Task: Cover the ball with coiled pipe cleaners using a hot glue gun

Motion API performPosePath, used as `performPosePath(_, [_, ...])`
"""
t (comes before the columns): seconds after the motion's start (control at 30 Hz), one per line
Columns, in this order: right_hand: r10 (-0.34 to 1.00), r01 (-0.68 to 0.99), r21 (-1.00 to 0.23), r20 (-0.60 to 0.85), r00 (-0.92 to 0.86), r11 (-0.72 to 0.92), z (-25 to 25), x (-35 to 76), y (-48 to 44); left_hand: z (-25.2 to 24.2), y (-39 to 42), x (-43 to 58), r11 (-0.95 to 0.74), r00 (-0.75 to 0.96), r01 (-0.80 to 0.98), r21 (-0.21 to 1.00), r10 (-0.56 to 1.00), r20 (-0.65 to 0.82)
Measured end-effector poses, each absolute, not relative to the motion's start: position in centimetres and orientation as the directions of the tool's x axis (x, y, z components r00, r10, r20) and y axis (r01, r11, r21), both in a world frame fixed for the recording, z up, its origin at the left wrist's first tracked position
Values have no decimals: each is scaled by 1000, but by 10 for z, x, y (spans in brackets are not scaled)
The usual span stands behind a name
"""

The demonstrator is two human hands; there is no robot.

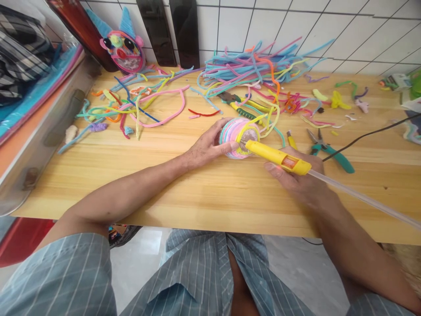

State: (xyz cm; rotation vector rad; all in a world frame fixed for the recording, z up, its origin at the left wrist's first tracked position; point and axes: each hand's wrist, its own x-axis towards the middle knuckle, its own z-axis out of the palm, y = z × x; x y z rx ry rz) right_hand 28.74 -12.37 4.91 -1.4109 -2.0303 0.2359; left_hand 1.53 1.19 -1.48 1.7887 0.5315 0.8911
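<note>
My left hand is wrapped round a small round object wound with pastel pipe cleaners, its round end tipped toward me. A yellow pipe cleaner rings that end, and one loose length trails off to the right. In my right hand is a yellow hot glue gun, with a long clear glue stick coming out of its back. The gun's nozzle is at the yellow ring, close to my left thumb; whether it touches cannot be told.
Behind lies a heap of pipe cleaners, with more scattered left. Green-handled pliers and teal pliers lie nearby. A black cord crosses at right. A pipe-cleaner figure stands at back left, beside a plastic bin.
</note>
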Motion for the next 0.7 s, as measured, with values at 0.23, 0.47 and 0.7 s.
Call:
performPosePath(0.23, [886, 769, -487, 407, -221, 415, 54, 284, -124, -12, 10, 16, -349, 618, -45, 936, 727, 301])
performPosePath(0.47, [871, 801, -429, 441, -218, 418, 44, 290, -126, -16, 12, 18, -326, 608, -32, 945, 744, 277])
performPosePath(0.7, [892, 785, -485, 412, -185, 386, 41, 290, -124, -15, 13, 18, -341, 608, -30, 940, 740, 288])
